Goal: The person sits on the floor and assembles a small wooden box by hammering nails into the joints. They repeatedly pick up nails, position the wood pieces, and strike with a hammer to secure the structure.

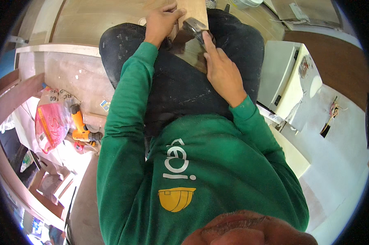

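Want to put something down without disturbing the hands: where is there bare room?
The tan surface between the left knee and pale strip looks bare. Crowded: the lap, where the left hand meets a wooden board and the right hand holds a metal-headed tool; also around the orange drill and red bag.

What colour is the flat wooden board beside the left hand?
The wooden board is pale tan, seen in the head view.

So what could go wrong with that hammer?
The hammer in the right hand is close to the left hand at the board's edge, so a slip might hurt those fingers. The wooden board is near the dark trousers, so a missed hit could bump a leg. And if the board isn't held tightly, which I can't tell, it might shift.
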`<state>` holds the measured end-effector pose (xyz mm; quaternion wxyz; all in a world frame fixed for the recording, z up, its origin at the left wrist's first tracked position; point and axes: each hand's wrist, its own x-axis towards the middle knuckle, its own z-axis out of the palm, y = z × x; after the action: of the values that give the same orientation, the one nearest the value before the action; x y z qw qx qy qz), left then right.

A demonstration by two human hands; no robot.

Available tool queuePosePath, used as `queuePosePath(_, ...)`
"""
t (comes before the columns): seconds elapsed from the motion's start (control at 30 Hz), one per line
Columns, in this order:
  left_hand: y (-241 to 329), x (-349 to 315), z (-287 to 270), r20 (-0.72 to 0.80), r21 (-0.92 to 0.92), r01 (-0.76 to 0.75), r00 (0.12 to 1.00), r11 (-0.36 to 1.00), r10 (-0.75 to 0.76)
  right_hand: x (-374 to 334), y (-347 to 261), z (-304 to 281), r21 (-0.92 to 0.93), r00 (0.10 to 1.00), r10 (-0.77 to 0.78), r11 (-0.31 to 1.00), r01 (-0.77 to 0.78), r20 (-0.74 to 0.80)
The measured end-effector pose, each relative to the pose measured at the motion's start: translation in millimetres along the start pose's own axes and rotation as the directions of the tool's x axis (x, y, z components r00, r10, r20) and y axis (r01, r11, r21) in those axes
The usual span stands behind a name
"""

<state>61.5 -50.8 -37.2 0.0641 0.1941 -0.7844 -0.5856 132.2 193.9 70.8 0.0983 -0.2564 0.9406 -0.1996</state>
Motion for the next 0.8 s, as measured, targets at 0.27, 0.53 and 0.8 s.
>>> queuePosePath(0.27, 2, -2, 2, 0.031, -0.043, -0.009, 0.999, 0.999, 0.011, -9, -1, -17, 0.095, 0.997, -0.047, 0.994, 0.053, -0.066)
queuePosePath(0.53, -12, 2, 8, -0.052, -0.121, -0.052, 0.998, 0.991, 0.046, -13, -8, -18, 0.045, 0.998, -0.015, 0.999, 0.017, -0.055)
queuePosePath(0.8, -8, -2, 9, -0.099, -0.036, -0.139, 0.986, 0.99, 0.135, 1, 3, -21, 0.057, 0.996, -0.054, 0.997, 0.058, -0.07)
